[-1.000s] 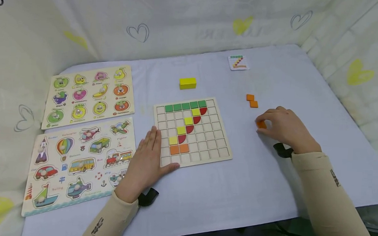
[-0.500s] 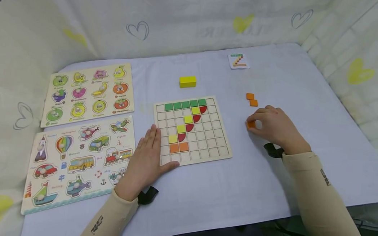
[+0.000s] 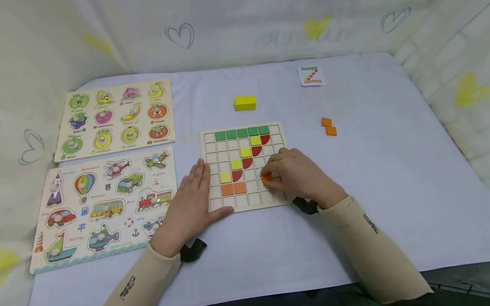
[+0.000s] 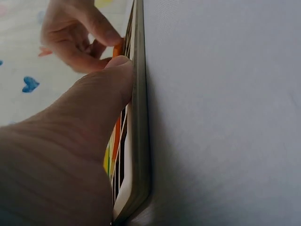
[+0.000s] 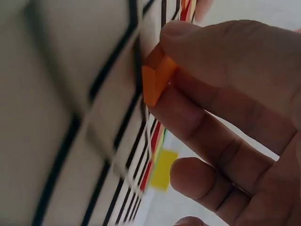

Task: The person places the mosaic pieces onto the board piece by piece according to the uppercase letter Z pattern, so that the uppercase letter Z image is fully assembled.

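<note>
A wooden grid board [image 3: 254, 199] lies mid-table. Set in its cells are a row of green squares [image 3: 242, 132], a diagonal of yellow squares [image 3: 236, 164] beside red quarter-circles [image 3: 247, 162], and two orange squares [image 3: 233, 188]. Along the board's left edge rests my left hand [image 3: 186, 210], fingers straight, thumb on the near edge. My right hand [image 3: 300, 175] pinches an orange square tile [image 5: 157, 80] between thumb and fingers, close over the cells right of the red pieces. Two more orange tiles [image 3: 331, 130] lie to the right, beyond the board.
Behind the board sits a yellow block [image 3: 245, 103]. A small pattern card [image 3: 311, 76] lies at the back right. On the left are a fruit puzzle board [image 3: 116, 119] and a vehicle puzzle board [image 3: 106, 210], the latter close to my left hand.
My right hand has carried the orange tile leftward, from the table at the right to over the board. My left hand has stayed at the board's edge.
</note>
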A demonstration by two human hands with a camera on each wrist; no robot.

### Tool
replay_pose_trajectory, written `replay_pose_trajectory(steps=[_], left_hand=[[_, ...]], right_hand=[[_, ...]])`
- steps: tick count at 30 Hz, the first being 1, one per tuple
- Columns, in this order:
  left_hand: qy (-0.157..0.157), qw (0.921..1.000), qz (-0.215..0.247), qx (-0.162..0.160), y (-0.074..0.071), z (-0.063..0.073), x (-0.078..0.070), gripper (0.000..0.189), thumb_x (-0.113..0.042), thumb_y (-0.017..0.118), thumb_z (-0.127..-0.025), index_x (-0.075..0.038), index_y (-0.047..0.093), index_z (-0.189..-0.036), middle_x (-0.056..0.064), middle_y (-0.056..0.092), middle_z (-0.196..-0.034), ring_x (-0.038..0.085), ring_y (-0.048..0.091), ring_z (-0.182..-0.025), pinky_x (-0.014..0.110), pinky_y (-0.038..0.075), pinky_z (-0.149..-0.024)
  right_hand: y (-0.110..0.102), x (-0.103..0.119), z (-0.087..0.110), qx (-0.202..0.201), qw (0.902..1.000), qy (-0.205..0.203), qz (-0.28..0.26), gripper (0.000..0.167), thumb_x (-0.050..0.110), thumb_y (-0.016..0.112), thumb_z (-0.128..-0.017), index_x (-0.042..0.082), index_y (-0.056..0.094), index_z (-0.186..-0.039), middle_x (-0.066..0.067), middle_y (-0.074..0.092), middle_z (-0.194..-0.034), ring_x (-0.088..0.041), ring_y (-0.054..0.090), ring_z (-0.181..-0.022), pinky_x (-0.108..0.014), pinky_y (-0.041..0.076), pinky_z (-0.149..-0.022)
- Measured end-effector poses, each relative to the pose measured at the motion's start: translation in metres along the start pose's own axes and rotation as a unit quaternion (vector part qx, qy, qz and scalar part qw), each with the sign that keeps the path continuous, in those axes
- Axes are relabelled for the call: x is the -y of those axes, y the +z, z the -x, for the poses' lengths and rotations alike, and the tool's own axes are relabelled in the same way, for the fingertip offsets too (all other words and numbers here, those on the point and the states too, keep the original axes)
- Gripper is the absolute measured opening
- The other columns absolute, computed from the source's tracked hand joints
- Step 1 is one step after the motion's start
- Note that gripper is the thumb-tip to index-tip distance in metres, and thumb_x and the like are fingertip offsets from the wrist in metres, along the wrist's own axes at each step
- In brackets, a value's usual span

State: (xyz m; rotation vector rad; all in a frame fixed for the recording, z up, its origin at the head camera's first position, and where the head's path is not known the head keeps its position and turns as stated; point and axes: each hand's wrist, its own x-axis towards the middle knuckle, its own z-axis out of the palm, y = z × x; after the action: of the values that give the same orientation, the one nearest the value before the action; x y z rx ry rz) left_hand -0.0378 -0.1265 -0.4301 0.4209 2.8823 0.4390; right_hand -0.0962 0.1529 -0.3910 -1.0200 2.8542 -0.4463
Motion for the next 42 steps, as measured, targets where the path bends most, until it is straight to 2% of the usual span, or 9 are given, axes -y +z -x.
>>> replay_pose_trajectory(steps=[5, 10, 28, 31, 35, 38, 42], left_hand=[[0.001, 1.0, -0.002, 0.003, -0.001, -0.001, -0.001, 0.125, -0.075, 0.068, -0.084, 0.003, 0.013, -0.165, 0.02, 0.008, -0.175, 0.037, 0.014, -0.163, 0.054, 0.023, -0.131], [0.002, 1.0, -0.003, 0.0, -0.002, -0.003, -0.001, 0.124, -0.075, 0.068, -0.084, 0.002, 0.013, -0.165, 0.02, 0.009, -0.175, 0.037, 0.015, -0.163, 0.054, 0.023, -0.131], [-0.001, 1.0, -0.003, -0.003, -0.003, -0.003, -0.001, 0.126, -0.076, 0.068, -0.084, 0.002, 0.012, -0.165, 0.02, 0.008, -0.176, 0.037, 0.014, -0.163, 0.054, 0.022, -0.131], [-0.002, 1.0, -0.001, -0.003, -0.003, -0.003, -0.001, 0.126, -0.076, 0.068, -0.084, 0.002, 0.011, -0.165, 0.02, 0.008, -0.175, 0.037, 0.014, -0.163, 0.054, 0.023, -0.131], [-0.001, 1.0, 0.002, -0.003, -0.002, -0.002, -0.001, 0.126, -0.075, 0.068, -0.084, 0.003, 0.011, -0.165, 0.02, 0.008, -0.175, 0.037, 0.013, -0.163, 0.054, 0.022, -0.131], [-0.001, 1.0, 0.001, -0.004, -0.002, -0.001, -0.001, 0.127, -0.075, 0.069, -0.084, 0.003, 0.011, -0.165, 0.021, 0.008, -0.175, 0.038, 0.014, -0.163, 0.055, 0.023, -0.131], [0.003, 1.0, -0.002, -0.006, -0.001, 0.0, 0.0, 0.127, -0.074, 0.07, -0.083, 0.004, 0.012, -0.165, 0.022, 0.009, -0.175, 0.039, 0.015, -0.163, 0.055, 0.024, -0.13]], right_hand=[[0.007, 0.019, -0.012, 0.0, 0.9995, -0.023, 0.022, 0.015, 0.025, 0.086, -0.086, 0.017, 0.083, -0.099, 0.003, 0.078, -0.095, -0.02, 0.065, -0.097, -0.039, 0.051, -0.086], [0.009, 0.029, -0.017, 0.002, 0.9985, -0.031, 0.044, 0.015, 0.026, 0.084, -0.087, 0.02, 0.083, -0.101, 0.003, 0.079, -0.096, -0.021, 0.066, -0.099, -0.041, 0.053, -0.089], [0.011, 0.031, -0.018, 0.0, 0.9976, -0.035, 0.06, 0.018, 0.03, 0.085, -0.086, 0.02, 0.084, -0.102, 0.003, 0.078, -0.097, -0.021, 0.065, -0.099, -0.041, 0.053, -0.089], [0.008, 0.024, -0.016, -0.011, 0.9983, -0.034, 0.046, 0.02, 0.03, 0.086, -0.085, 0.019, 0.084, -0.102, 0.003, 0.078, -0.098, -0.022, 0.064, -0.098, -0.041, 0.053, -0.087], [0.0, -0.002, -0.012, -0.03, 0.9994, -0.01, 0.016, 0.023, 0.028, 0.086, -0.085, 0.016, 0.083, -0.103, 0.0, 0.079, -0.101, -0.023, 0.064, -0.097, -0.041, 0.052, -0.086], [-0.006, -0.027, -0.01, -0.028, 0.9991, 0.031, 0.004, 0.025, 0.027, 0.086, -0.085, 0.014, 0.082, -0.107, -0.001, 0.079, -0.105, -0.024, 0.062, -0.096, -0.039, 0.051, -0.085], [-0.017, -0.062, -0.007, 0.002, 0.994, 0.109, -0.011, 0.03, 0.026, 0.084, -0.088, 0.014, 0.08, -0.115, -0.004, 0.078, -0.116, -0.027, 0.06, -0.102, -0.043, 0.05, -0.088]])
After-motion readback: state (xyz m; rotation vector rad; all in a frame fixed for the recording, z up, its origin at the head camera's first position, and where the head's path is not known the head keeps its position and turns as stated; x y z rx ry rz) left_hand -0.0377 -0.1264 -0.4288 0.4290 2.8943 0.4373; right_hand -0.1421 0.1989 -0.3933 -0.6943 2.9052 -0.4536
